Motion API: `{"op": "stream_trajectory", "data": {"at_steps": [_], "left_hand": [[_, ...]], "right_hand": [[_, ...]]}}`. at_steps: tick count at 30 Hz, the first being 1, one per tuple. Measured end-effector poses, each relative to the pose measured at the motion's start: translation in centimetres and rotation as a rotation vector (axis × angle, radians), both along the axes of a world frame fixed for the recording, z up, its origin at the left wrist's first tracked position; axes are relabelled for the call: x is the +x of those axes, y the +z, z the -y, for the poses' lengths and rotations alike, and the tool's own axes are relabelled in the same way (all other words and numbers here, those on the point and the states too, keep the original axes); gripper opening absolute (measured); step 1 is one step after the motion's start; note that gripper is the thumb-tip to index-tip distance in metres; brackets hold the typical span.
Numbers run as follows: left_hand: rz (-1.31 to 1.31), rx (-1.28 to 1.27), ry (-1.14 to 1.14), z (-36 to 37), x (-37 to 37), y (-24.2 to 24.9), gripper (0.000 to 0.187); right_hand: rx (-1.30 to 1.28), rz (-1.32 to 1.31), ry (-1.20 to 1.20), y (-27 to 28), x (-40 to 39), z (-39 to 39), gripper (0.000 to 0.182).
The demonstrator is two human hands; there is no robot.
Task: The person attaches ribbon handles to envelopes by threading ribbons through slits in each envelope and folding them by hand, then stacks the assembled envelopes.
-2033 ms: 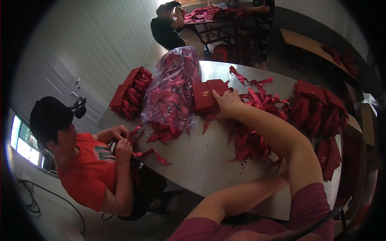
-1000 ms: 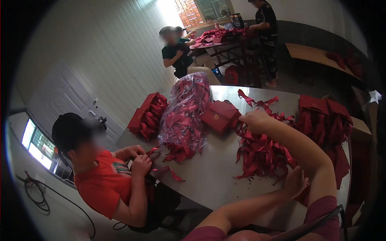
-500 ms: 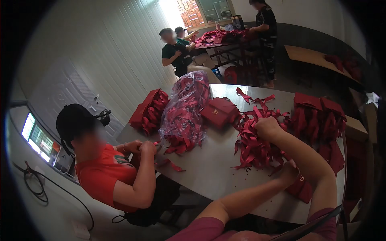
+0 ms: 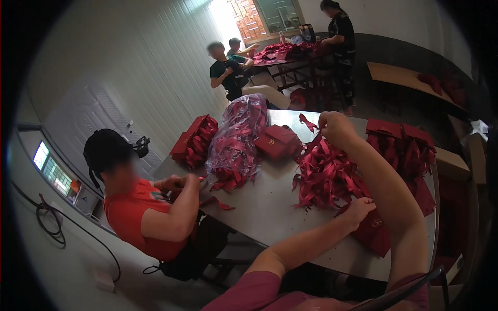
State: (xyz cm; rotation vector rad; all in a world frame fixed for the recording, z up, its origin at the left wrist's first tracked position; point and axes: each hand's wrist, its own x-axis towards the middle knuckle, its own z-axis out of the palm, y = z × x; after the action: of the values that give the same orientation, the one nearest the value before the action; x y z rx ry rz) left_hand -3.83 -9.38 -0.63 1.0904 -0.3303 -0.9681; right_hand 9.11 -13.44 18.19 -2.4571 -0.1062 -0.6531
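Now | right hand [image 4: 334,130]: shifted from over glossy red ribbon pile [image 4: 324,173] to its far side, fingers curled, grasp obscured | left hand [image 4: 358,212]: near side, hold indeterminate.

The room is a bit dim. Strong white light comes in by the window [image 4: 246,20] far behind the table [image 4: 270,212], and a smaller window [image 4: 52,168] to the left of the table is bright too. The table's far end shines, and the clear bag [image 4: 236,135] on it has little shiny spots. Under the table it is dark. Far behind it, things look fuzzy. The view has black corners, and the table's edges bend.
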Motion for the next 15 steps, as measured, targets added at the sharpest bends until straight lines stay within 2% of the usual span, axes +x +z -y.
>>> {"op": "stream_trajectory", "data": {"at_steps": [5, 6, 7, 9, 10, 13, 15], "left_hand": [[0.016, 0.026, -0.037, 0.6, 1.4, -4.6, 0.008], [0.015, 0.016, -0.062, 0.5, 1.5, -5.0, 0.007], [0.020, 0.018, -0.058, -0.1, 0.8, -3.4, 0.007], [0.028, 0.006, 0.098, -1.5, -0.8, -0.7, 0.005], [0.030, 0.005, 0.099, -1.6, -0.7, -1.0, 0.005], [0.032, -0.103, 0.136, -1.9, 0.4, -1.6, 0.011], [-0.138, -0.154, 0.133, -2.2, 1.1, -1.7, 0.010]], "right_hand": [[-0.094, 0.084, -0.038, 2.4, -1.1, -1.2, 0.006], [-0.034, 0.076, -0.050, 2.8, -1.7, -1.7, 0.006], [-0.032, 0.081, -0.046, 2.9, -2.1, -1.6, 0.006], [0.136, 0.198, 0.091, 2.7, -3.2, -1.3, 0.006], [0.135, 0.200, 0.092, 2.5, -4.1, -0.8, 0.006], [0.549, 0.143, 0.261, 1.2, -8.2, 1.1, 0.009], [0.816, 0.095, 0.290, 0.0, -12.5, 2.4, 0.012]]}}
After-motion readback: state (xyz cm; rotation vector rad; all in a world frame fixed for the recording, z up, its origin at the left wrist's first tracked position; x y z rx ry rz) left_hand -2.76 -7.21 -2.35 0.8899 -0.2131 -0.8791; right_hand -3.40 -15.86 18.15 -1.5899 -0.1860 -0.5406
